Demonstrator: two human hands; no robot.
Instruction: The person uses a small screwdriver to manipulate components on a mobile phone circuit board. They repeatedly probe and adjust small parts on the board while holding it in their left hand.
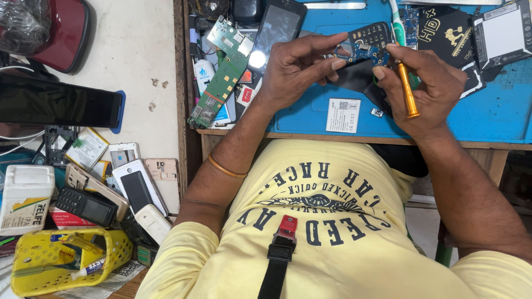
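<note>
A small blue circuit board (363,52) is pinched by the left hand (293,69) above the blue mat (493,111). An orange screwdriver (407,91) is gripped by the right hand (429,91), its tip hidden behind fingers. The keypad phone (370,34) is partly covered.

Mat (493,111) was blue, screwdriver (407,91) orange, small board (363,52) blue, long board (219,83) green, basket (33,268) yellow w/ holes, shirt (332,243) yellow w/ navy print.

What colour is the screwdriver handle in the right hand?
Orange. The screwdriver sits in the right hand; clearest in the head view.
</note>
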